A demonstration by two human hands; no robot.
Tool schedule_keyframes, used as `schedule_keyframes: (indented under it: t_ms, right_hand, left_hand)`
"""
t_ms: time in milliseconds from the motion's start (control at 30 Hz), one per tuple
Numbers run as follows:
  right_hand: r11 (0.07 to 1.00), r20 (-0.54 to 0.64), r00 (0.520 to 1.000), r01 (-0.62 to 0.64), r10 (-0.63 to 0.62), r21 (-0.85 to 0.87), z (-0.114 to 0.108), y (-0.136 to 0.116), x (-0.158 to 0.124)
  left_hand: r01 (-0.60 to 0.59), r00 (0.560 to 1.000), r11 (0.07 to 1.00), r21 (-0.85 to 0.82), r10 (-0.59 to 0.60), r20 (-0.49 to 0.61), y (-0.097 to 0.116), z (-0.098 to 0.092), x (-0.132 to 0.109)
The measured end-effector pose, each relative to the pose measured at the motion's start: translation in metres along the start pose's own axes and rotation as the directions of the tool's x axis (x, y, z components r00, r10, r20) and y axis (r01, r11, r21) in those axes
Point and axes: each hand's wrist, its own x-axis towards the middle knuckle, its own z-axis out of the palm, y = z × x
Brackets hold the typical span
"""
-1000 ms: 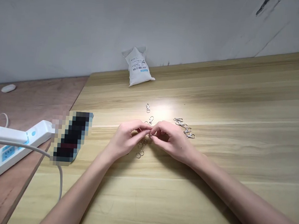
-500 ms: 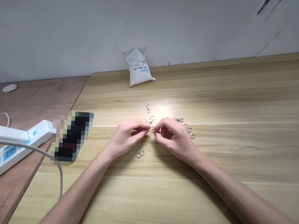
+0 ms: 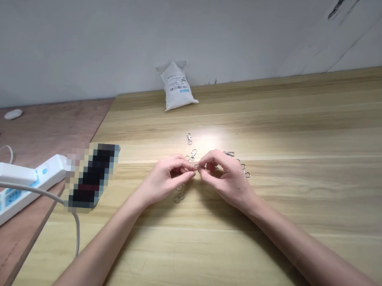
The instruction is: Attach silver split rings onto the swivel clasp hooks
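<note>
My left hand [image 3: 164,178] and my right hand [image 3: 228,176] meet over the table, each with thumb and forefinger pinched. A small metal swivel clasp [image 3: 196,166] sits between the fingertips, mostly covered by my right hand. My left fingertips press on its loop end and seem to hold a thin metal ring, largely hidden. Loose metal rings [image 3: 177,199] lie below my left hand, partly covered by it. Beyond the fingertips rest a clasp with a ring [image 3: 193,154] and another such clasp [image 3: 189,138]. Several more clasps [image 3: 229,154] lie behind and beside my right hand.
A white plastic parcel bag [image 3: 178,87] leans near the wall. To the left are a blurred-out phone [image 3: 93,175], a white power strip [image 3: 24,192] and its cable [image 3: 78,233]. A white oval object [image 3: 13,114] lies on the reddish table [image 3: 75,117].
My left hand has shifted slightly right and closer to my right fingertips, covering more of the loose rings. My right hand has barely moved.
</note>
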Motion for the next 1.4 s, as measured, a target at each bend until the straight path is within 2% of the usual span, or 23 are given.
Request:
schedule_keyframes:
  t_ms: [167, 333, 500, 667, 933, 1100, 1300, 1400]
  right_hand:
    - [1.0, -0.003, 1.0, 0.006, -0.006, 0.01, 0.0005, -0.0008, 0.0004]
    - [1.0, -0.004, 1.0, -0.009, 0.009, -0.002, 0.0003, 0.0, 0.0001]
    - [1.0, 0.013, 1.0, -0.004, 0.004, -0.011, 0.0004, 0.0008, -0.0002]
    - [1.0, 0.034, 0.999, 0.01, -0.01, -0.011, 0.0014, 0.0024, -0.0005]
    - [0.993, 0.092, 0.99, 0.107, -0.103, -0.048, 0.0005, 0.0043, 0.0011]
    - [0.99, 0.134, 0.983, 0.135, -0.127, -0.051, 0.0003, 0.0037, 0.0008]
    - [0.966, 0.223, 0.957, 0.218, -0.185, -0.135, 0.0014, 0.0057, 0.0]
    - [0.947, 0.219, 0.954, 0.251, -0.207, -0.2, 0.001, 0.0057, 0.0004]
  left_hand:
    - [-0.021, 0.998, 1.0, -0.013, 0.02, -0.065, 0.0006, -0.0007, 0.0001]
    - [-0.018, 1.0, 0.998, -0.06, 0.017, -0.02, 0.0005, 0.0007, -0.0006]
    - [-0.033, 0.996, 0.999, 0.004, 0.034, -0.077, 0.0001, 0.0011, 0.0002]
    - [-0.021, 0.997, 1.0, 0.007, 0.022, -0.07, -0.0006, 0.0009, 0.001]
    - [-0.02, 0.995, 0.998, 0.054, 0.025, -0.097, 0.0034, -0.0009, -0.0007]
    - [-0.039, 0.991, 0.987, 0.154, 0.058, -0.122, 0.005, -0.0027, -0.0001]
    - [-0.1, 0.993, 0.963, 0.249, 0.113, -0.041, 0.0015, -0.0054, 0.0005]
    - [-0.104, 0.991, 0.964, 0.246, 0.121, -0.058, 0.0021, -0.0071, 0.0006]
